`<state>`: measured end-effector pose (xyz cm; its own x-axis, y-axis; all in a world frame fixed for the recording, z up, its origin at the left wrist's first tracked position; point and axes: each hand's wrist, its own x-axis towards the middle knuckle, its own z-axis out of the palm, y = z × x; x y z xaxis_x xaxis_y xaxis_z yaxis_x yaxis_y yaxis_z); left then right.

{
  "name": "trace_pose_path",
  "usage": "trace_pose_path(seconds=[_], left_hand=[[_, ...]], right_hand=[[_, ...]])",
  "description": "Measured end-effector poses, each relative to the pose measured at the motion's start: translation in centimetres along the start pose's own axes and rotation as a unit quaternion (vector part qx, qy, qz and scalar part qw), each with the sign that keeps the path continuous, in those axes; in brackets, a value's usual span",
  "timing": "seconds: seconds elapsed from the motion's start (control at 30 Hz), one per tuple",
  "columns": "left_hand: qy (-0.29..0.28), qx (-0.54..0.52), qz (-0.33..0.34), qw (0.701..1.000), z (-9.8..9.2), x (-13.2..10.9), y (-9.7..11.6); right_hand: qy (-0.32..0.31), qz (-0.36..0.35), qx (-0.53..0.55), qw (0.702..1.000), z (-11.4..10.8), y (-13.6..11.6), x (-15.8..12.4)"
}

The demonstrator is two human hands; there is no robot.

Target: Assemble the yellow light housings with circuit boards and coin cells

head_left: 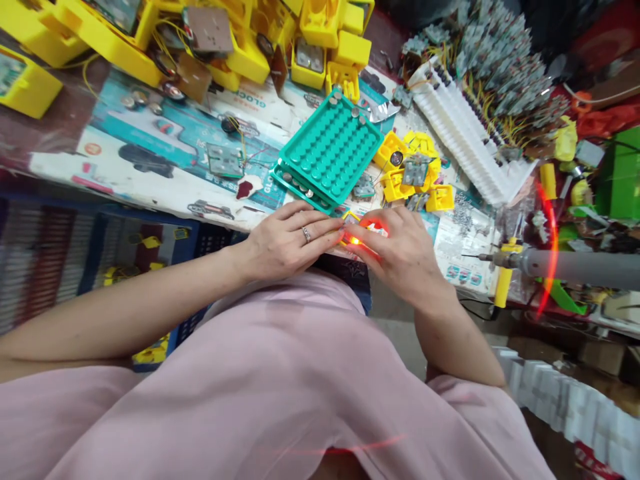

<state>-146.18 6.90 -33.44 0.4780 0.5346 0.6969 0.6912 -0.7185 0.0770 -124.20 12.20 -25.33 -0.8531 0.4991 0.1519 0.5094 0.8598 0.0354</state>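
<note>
My left hand (287,240) and my right hand (403,253) meet at the table's near edge, both closed round a small yellow part (356,230) that glows red-orange between the fingertips. The left hand wears a ring, and its fingers reach right, pinching the part's left side. My right hand's fingers curl over the part and hide most of it. Just beyond the hands lies a green tray (330,152) with rows of round pockets, stacked on another holding several coin cells.
Small yellow housings (415,177) lie right of the tray; bigger yellow shells (240,40) pile up at the back. A white rack of wired boards (470,143) runs along the right. A soldering iron (550,265) lies at the right edge. A blue crate (150,247) stands below left.
</note>
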Motion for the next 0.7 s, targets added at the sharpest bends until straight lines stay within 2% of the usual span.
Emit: trace_pose_path(seconds=[0.1, 0.23, 0.47, 0.6, 0.7], left_hand=[[0.001, -0.001, -0.004, 1.000, 0.0, 0.0, 0.1], [-0.003, -0.002, 0.000, 1.000, 0.1, 0.0, 0.1], [0.002, 0.017, 0.013, 1.000, 0.0, 0.3, 0.2], [-0.011, 0.015, 0.009, 1.000, 0.0, 0.3, 0.2], [-0.027, 0.015, -0.001, 1.000, 0.1, 0.1, 0.2]], right_hand=[[-0.024, -0.041, 0.000, 0.999, -0.3, 0.7, 0.7], [-0.051, -0.064, 0.058, 0.995, 0.0, 1.5, 1.4], [-0.094, -0.039, 0.174, 0.979, -0.2, 2.8, 2.0], [-0.165, -0.048, 0.230, 0.958, -1.5, 3.6, 3.2], [-0.228, -0.058, 0.182, 0.955, -2.2, 3.7, 4.6]])
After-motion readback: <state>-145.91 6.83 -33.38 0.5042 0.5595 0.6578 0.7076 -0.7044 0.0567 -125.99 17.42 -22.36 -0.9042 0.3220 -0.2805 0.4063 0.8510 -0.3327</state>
